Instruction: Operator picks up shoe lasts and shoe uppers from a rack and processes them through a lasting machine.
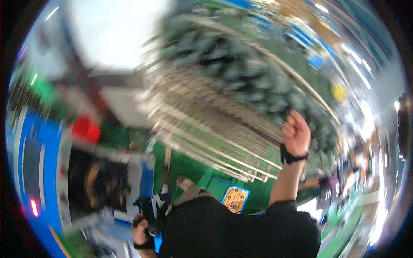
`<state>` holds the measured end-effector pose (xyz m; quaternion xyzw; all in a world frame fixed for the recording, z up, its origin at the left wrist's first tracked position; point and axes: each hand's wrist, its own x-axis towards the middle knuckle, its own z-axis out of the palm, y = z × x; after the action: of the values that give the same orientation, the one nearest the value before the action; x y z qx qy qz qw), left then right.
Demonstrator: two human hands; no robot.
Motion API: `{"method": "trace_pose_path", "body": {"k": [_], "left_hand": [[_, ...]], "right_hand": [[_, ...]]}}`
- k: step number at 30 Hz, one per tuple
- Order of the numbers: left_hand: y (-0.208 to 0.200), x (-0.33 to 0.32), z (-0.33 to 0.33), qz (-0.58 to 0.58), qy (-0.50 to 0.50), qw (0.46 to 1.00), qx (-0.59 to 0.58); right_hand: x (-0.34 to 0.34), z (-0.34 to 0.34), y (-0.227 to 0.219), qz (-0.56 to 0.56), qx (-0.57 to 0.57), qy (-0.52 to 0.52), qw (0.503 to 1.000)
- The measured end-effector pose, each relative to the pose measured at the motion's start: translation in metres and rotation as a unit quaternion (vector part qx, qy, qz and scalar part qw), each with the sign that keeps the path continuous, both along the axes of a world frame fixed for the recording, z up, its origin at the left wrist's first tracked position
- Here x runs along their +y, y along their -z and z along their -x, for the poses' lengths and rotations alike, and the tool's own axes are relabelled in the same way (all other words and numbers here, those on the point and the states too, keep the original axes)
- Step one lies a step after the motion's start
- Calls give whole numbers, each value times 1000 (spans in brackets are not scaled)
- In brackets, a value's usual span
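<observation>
The whole view is smeared by motion. My right hand [296, 136], with a dark band at the wrist, is raised beside a wide rack [223, 159] with pale bars. Its fingers are loosely bent and somewhat apart, and I see nothing held in them. Many dark grey-green rounded pieces [241, 73] crowd the rack's far side, close past my fingertips. Low on the left, my left hand [140, 232] has its fingers curled round something dark that I cannot make out. Near it is a black shape with a white mark [155, 208], too blurred to name.
A blue machine or cabinet [45, 163] with a red light stands at the left, next to a dark opening [99, 178]. A red object [86, 129] is above it. An orange panel with a blue edge [235, 199] lies below the rack, over green floor. Another person's arm [312, 183] shows at the right.
</observation>
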<state>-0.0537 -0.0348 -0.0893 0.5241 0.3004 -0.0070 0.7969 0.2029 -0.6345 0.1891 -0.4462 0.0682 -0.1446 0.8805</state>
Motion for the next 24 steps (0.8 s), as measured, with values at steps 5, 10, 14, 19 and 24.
{"method": "trace_pose_path", "body": {"k": [5,10,14,19,24], "left_hand": [[-53,59,170,26,-228,969,-94],[34,74,319,-388,-325,815,282],[101,62,375,-378,-221,724,533],[41,142,335,-376,-146,694,597],[118,323,334,-417,-395,721,387]], "right_hand": [[203,-32,71,133,103,-240,956],[446,17,97,276,-46,-462,841],[606,84,76,374,-405,-402,731],[765,129,101,541,-618,-90,563],[794,124,141,499,-640,66,581]]}}
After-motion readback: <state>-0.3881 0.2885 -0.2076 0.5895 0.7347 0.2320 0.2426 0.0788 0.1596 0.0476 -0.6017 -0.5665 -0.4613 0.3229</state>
